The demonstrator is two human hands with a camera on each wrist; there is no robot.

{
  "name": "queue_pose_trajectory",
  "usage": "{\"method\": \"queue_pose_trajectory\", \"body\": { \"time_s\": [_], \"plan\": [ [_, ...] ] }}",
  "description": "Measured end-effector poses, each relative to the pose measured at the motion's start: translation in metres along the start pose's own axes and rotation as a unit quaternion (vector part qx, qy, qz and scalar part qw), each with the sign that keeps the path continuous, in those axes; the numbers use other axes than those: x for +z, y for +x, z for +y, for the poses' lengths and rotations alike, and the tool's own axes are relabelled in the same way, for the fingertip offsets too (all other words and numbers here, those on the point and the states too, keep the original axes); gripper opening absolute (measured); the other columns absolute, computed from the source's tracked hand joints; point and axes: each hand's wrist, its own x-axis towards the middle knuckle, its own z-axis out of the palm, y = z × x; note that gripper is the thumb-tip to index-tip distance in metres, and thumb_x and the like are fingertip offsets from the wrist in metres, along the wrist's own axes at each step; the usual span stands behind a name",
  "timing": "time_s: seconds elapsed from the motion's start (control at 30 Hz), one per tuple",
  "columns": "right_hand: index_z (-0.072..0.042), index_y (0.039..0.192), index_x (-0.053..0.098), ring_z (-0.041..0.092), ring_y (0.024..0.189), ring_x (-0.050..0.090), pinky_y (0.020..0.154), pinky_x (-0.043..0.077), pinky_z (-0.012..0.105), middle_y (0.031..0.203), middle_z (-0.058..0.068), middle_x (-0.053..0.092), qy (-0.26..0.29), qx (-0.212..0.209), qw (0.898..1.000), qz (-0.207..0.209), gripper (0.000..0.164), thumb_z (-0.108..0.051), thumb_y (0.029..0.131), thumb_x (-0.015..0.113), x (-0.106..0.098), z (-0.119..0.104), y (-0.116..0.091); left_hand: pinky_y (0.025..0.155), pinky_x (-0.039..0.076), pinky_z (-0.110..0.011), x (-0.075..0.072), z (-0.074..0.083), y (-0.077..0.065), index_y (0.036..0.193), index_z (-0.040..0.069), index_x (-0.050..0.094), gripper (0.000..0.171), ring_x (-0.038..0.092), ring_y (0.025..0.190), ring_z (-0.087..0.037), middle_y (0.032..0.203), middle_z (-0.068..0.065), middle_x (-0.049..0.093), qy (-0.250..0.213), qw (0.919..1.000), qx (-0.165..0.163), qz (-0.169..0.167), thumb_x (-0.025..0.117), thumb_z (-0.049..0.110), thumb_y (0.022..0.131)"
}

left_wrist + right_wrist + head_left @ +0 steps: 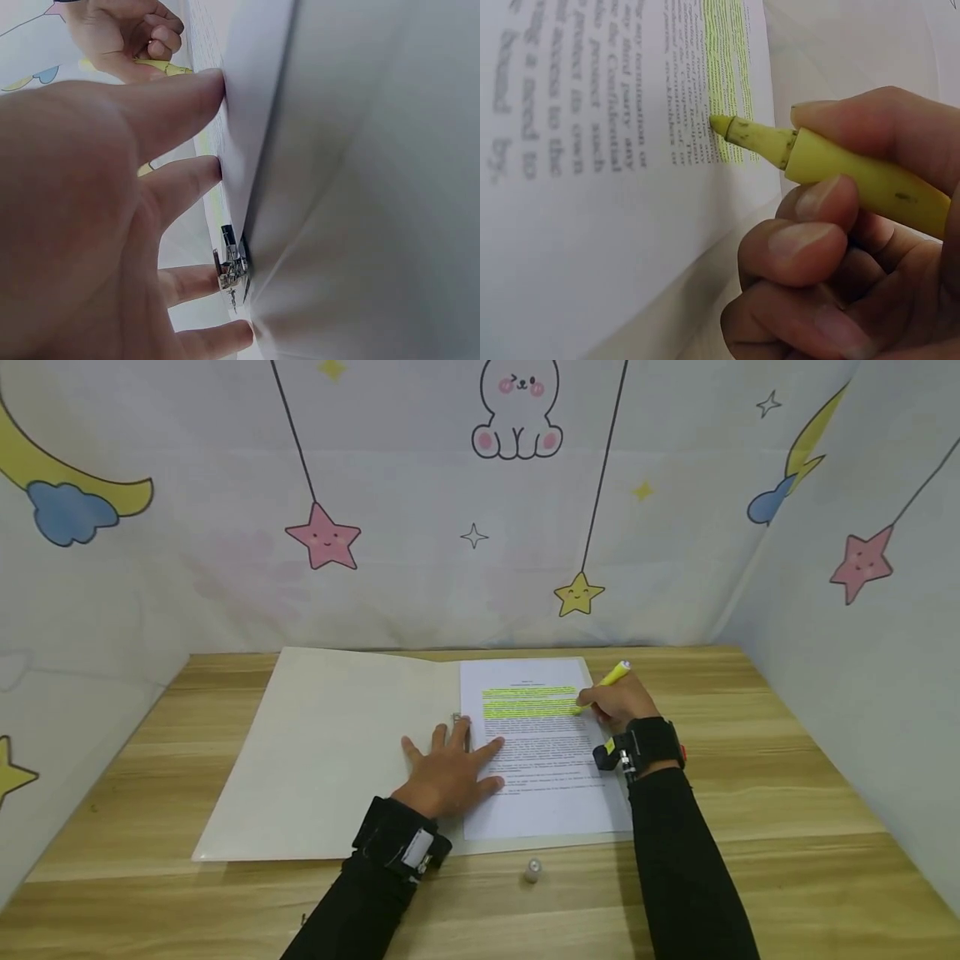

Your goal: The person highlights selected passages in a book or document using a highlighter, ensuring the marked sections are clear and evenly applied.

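Observation:
In the head view my right hand (pixel 621 700) holds a yellow highlighter (pixel 617 673) between thumb and fingers. Its chisel tip meets the printed sheet (pixel 540 818) at the right end of the highlighted lines; the right wrist view shows the tip (pixel 720 124) right at the yellow strokes. Several upper lines of text are marked yellow, while the lower ones are plain. My left hand (pixel 448 774) lies spread over the sheet's left edge and the folder's inner fold, its thumb and index finger on the paper. Near its other fingers sits a metal clip (pixel 232 266) of the folder.
The white folder (pixel 315 760) lies unfolded under the sheet, its bare cover to the left. A small pale cap-like piece (pixel 532 871) stands on the wooden table (pixel 787 793) before the folder. Cartoon-printed cloth walls (pixel 420 602) enclose the table's back and sides.

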Motion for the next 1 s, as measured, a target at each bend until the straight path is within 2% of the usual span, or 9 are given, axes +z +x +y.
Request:
{"method": "queue_pose_trajectory", "body": {
  "time_s": [0.4, 0.9, 0.93, 1.0],
  "plan": [
    [0.001, 0.088, 0.061, 0.017, 0.055, 0.049, 0.059, 0.038, 0.031, 0.058, 0.001, 0.050, 0.009, 0.019, 1.000, -0.010, 0.020, -0.016, 0.087, 0.071, -0.004, 0.003, 0.002, 0.105, 0.015, -0.084, 0.000, 0.000, 0.002, 0.149, 0.039, 0.043, 0.059, 0.025, 0.144, -0.044, 0.161, -0.017, 0.024, 0.000, 1.0000, -0.004, 0.002, 0.057, 0.054, 0.095],
    [0.000, 0.082, 0.059, 0.020, 0.058, 0.051, 0.063, 0.039, 0.033, 0.058, 0.001, 0.050, 0.000, 0.018, 1.000, -0.012, 0.022, -0.019, 0.087, 0.069, -0.012, 0.005, 0.002, 0.103, 0.015, -0.084, 0.001, -0.002, 0.004, 0.149, 0.039, 0.042, 0.058, 0.026, 0.142, -0.044, 0.161, -0.016, 0.024, 0.004, 1.0000, 0.000, 0.004, 0.057, 0.054, 0.095],
    [-0.001, 0.082, 0.059, 0.019, 0.057, 0.051, 0.063, 0.039, 0.033, 0.057, 0.000, 0.050, 0.001, 0.017, 1.000, -0.016, 0.022, -0.019, 0.087, 0.070, -0.012, 0.007, 0.003, 0.103, 0.015, -0.084, 0.001, -0.002, 0.004, 0.149, 0.039, 0.043, 0.058, 0.026, 0.141, -0.044, 0.161, -0.016, 0.024, 0.002, 1.0000, -0.001, 0.003, 0.057, 0.054, 0.094],
    [-0.002, 0.081, 0.059, 0.017, 0.055, 0.051, 0.059, 0.040, 0.030, 0.057, 0.000, 0.051, 0.038, 0.015, 0.999, -0.031, 0.021, -0.018, 0.087, 0.070, -0.013, 0.012, 0.006, 0.103, 0.015, -0.084, 0.001, -0.002, 0.003, 0.149, 0.039, 0.043, 0.058, 0.027, 0.141, -0.044, 0.160, -0.017, 0.025, -0.001, 1.0000, -0.001, 0.001, 0.058, 0.054, 0.094]
  ]
}}
